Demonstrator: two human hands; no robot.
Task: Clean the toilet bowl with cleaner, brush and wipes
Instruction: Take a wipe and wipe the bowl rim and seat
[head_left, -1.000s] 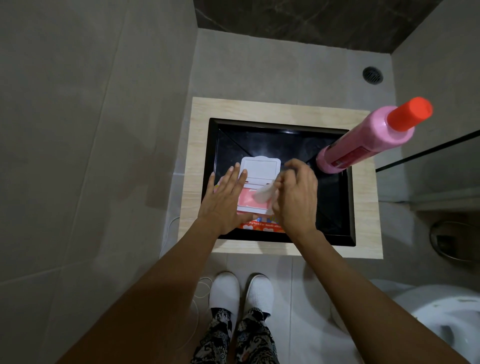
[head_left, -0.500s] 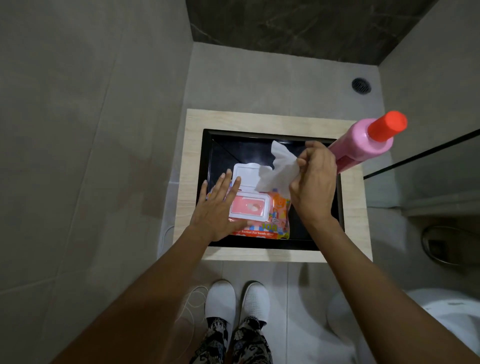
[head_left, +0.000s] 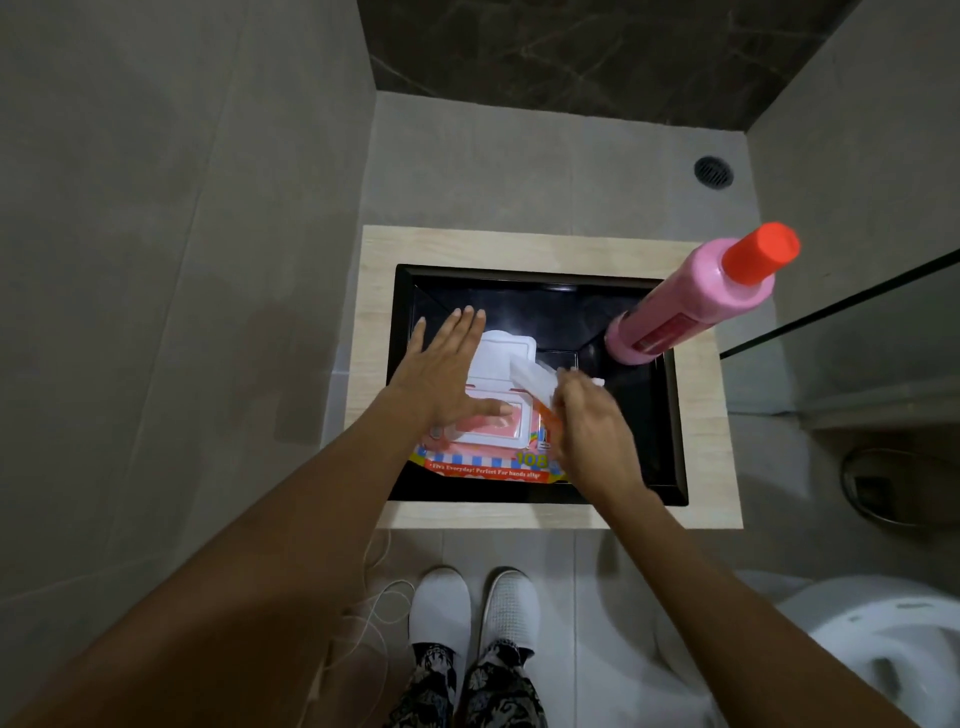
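Observation:
A pack of wet wipes lies in the black basin, its white flip lid open. My left hand rests flat on the pack with fingers spread, the thumb by the opening. Beside the pack's right edge, my right hand pinches a white wipe. A pink cleaner bottle with an orange-red cap stands at the basin's right rim. The white toilet bowl shows at the bottom right. No brush is in view.
A light wood counter frames the basin. Grey tiled walls stand on the left and right. A floor drain sits at the far right. A thin white cord lies on the floor by my white slippers.
My right hand lifted a wipe up out of the pack, then came back down beside the pack with the wipe. My left hand stayed pressed on the pack.

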